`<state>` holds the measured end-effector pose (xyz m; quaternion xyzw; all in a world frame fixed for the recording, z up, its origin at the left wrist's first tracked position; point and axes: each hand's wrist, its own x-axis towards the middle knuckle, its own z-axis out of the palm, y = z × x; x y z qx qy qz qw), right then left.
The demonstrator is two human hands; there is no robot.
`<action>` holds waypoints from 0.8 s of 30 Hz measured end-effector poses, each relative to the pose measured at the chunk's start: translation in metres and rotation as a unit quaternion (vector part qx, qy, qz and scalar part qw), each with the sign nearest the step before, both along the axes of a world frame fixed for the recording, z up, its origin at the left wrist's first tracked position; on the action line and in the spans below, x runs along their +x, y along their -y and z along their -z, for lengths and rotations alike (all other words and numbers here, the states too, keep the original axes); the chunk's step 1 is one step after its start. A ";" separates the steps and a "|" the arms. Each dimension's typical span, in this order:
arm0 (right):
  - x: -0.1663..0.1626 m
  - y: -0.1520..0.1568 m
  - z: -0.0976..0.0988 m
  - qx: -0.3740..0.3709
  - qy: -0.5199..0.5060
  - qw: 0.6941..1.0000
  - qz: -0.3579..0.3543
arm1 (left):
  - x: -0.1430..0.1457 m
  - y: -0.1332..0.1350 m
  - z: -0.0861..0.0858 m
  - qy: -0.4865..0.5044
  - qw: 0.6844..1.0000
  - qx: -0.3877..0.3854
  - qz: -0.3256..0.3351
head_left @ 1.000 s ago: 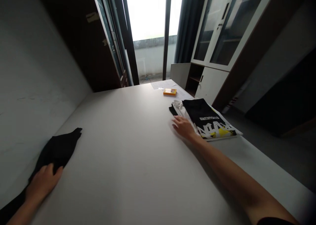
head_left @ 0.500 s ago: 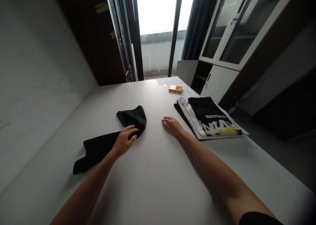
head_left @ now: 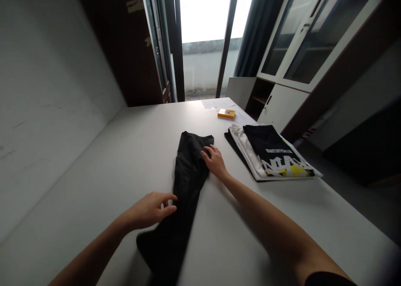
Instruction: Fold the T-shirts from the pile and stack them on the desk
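Observation:
A long black garment (head_left: 189, 185) lies folded narrow on the white table, running from the middle down toward the bottom edge. At its left side, my left hand (head_left: 155, 208) has thumb and index finger curved and apart, their tips at the cloth's edge. My right hand (head_left: 215, 160) rests on the upper right corner of the garment, fingers spread over the fabric. The garment's near end is blurred and runs toward the bottom of the view.
To the right sits a stack of folded shirts (head_left: 274, 148), black and white with printed lettering. Farther back, a small yellow-orange box (head_left: 226, 113) lies by some papers (head_left: 216, 103). A wall (head_left: 62, 110) borders the table (head_left: 131, 152) on the left; a cabinet (head_left: 283, 104) stands behind at right.
The black garment has swung from lying bent at the left to stretching lengthwise toward me, nearer the middle. My left hand has come closer to me; my right hand now touches the cloth.

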<state>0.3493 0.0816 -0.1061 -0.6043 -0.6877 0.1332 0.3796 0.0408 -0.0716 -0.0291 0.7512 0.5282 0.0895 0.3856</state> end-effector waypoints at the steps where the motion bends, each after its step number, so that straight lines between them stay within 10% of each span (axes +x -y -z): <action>1: -0.006 0.007 -0.005 0.019 0.012 1.000 -0.018 | 0.001 -0.001 -0.008 0.037 0.999 -0.027 -0.004; 6: -0.057 0.024 -0.034 -0.011 0.091 0.985 -0.144 | -0.018 -0.050 0.016 0.145 0.971 0.035 -0.188; 14: -0.136 -0.014 -0.020 -0.083 0.268 0.957 -0.067 | -0.026 -0.068 0.091 0.213 0.911 0.131 -0.329; 20: -0.136 -0.029 -0.042 -0.119 -0.090 0.977 -0.151 | -0.032 -0.062 0.094 0.219 0.898 0.185 -0.334; 24: -0.079 -0.046 -0.070 -0.068 -0.379 0.915 -0.116 | -0.023 -0.058 0.089 0.185 0.904 0.247 -0.295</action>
